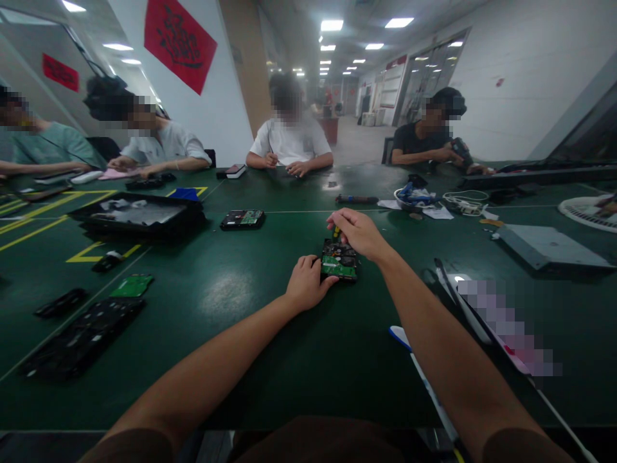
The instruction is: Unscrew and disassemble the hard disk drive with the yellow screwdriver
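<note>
A hard drive (339,269) with a green circuit board lies on the green table in front of me. My left hand (308,281) grips it by its left side, thumb along the near edge and fingers at the far left corner. Above its far end, my right hand (355,230) is closed round a small screwdriver (336,232), of which a yellow part shows below the fingers. The screwdriver points down at the drive; its tip is too small to make out. Farther off to the left, apart from both hands, lies a second hard drive (242,219).
Black trays (139,215), a loose green circuit board (132,285) and black casing parts (84,337) lie left. To the right are a grey metal box (554,247), a phone-like object (501,328) and a bowl of parts (415,197). Several people sit across the table.
</note>
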The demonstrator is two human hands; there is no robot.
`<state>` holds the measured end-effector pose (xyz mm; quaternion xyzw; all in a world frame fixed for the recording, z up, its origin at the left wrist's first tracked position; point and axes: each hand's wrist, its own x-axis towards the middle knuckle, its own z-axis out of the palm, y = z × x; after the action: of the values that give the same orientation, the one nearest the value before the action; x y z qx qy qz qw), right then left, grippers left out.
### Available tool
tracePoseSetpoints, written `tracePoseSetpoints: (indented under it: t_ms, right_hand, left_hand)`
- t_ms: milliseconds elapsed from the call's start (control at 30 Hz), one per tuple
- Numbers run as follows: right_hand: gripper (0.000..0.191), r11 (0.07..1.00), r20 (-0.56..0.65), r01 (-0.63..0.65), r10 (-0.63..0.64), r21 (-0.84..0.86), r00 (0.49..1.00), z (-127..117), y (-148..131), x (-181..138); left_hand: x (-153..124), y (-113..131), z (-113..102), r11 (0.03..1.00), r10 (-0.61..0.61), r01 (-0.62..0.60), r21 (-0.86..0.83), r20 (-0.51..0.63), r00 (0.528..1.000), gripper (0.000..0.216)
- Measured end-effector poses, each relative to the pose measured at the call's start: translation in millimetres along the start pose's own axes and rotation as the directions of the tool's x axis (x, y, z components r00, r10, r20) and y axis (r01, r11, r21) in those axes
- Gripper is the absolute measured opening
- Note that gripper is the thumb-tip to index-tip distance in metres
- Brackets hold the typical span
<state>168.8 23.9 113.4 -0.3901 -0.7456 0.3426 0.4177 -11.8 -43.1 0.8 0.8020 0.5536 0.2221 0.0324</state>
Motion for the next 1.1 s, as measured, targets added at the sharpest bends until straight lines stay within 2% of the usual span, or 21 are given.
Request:
tracePoseSetpoints:
  t_ms: [67, 200, 300, 400, 500, 600, 733, 933, 1033, 1100]
  right_hand:
    - [0.04, 1.0, 0.008, -0.007, 0.007, 0.02, 1.0, 0.8, 2.0, 0.2]
    - [0.042, 1.0, -0.005, -0.026, 0.026, 0.006, 1.0, 0.5, 5.1, 1.2]
    - [0.038, 0.995, -0.02, 0.022, -0.024, -0.097, 1.0, -1.4, 2.6, 1.0]
    - [0.031, 0.992, -0.074, -0.004, -0.005, -0.122, 0.997, -2.2, -1.4, -0.2]
    - [0.027, 0.997, -0.078, -0.026, 0.02, -0.074, 0.997, -1.0, -3.2, -1.4]
    - [0.035, 1.0, -0.023, 0.001, -0.001, -0.003, 1.0, 1.6, -1.6, -1.5]
    - [0.042, 0.996, -0.005, -0.034, 0.035, 0.077, 0.999, 4.1, 3.8, 0.3]
    - [0.033, 0.999, -0.038, 0.017, -0.019, -0.049, 0.999, -0.8, 4.4, 1.8]
    - [0.027, 0.998, -0.093, -0.027, 0.022, -0.052, 0.995, -2.0, 2.1, 1.2]
    - [0.026, 0.999, -0.086, -0.034, 0.031, -0.031, 0.996, -1.4, 0.7, 0.4]
  left_hand:
    - [0.0, -0.3, 1.1, 1.0, -0.001, 0.001, 0.012, -0.007, 1.0, 0.061]
    - [-0.3, -0.5, 2.5, 1.0, 0.01, -0.01, 0.024, -0.02, 1.0, 0.059]
    - [-0.3, -0.4, 2.3, 1.0, 0.015, -0.014, 0.021, -0.022, 1.0, 0.061]
    - [0.0, -0.6, 1.9, 1.0, 0.009, -0.009, 0.022, -0.016, 1.0, 0.061]
    - [0.3, -0.8, 1.8, 1.0, 0.005, -0.004, 0.025, -0.008, 1.0, 0.062]
    - [0.1, -0.7, 1.9, 1.0, 0.008, -0.008, 0.022, -0.008, 1.0, 0.063]
    - [0.2, -1.1, 2.4, 1.0, 0.001, -0.001, 0.025, -0.004, 1.0, 0.063]
    - [0.6, -1.9, 2.0, 1.0, 0.004, -0.004, 0.013, 0.011, 1.0, 0.065]
    - [0.4, -1.5, 1.9, 1.0, 0.007, -0.007, 0.015, 0.0, 1.0, 0.064]
    - [0.2, -1.3, 2.4, 1.0, 0.009, -0.009, 0.019, -0.006, 1.0, 0.063]
